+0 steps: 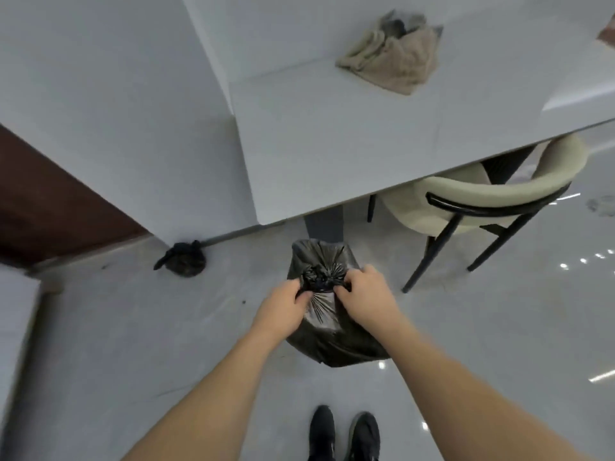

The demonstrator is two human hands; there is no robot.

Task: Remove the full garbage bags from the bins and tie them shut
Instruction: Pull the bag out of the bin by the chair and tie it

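My shoes (pixel 344 434) at bottom, on glossy floor (pixel 499 344). Both arms reach down to black garbage bag (pixel 332 337) standing on floor ahead, out of any bin. My left hand (pixel 283 306) and right hand (pixel 361 294) pinch gathered plastic either side of bunched neck (pixel 321 277), fingers curled tight. Knot looks part-formed, not yet cinched, I judge. Further left, smaller bag (pixel 184 259) by wall, already tied. Beyond: white table (pixel 332 144), cloth (pixel 392 58), cream chair (pixel 482 194). No bins in view; remaining count unknowable.

We see a glossy pale tiled floor (pixel 133 327) carrying a black garbage bag (pixel 332 341) and a smaller tied bag (pixel 186 261) by the wall. A white table (pixel 332 144) holds a crumpled beige towel (pixel 392 61).
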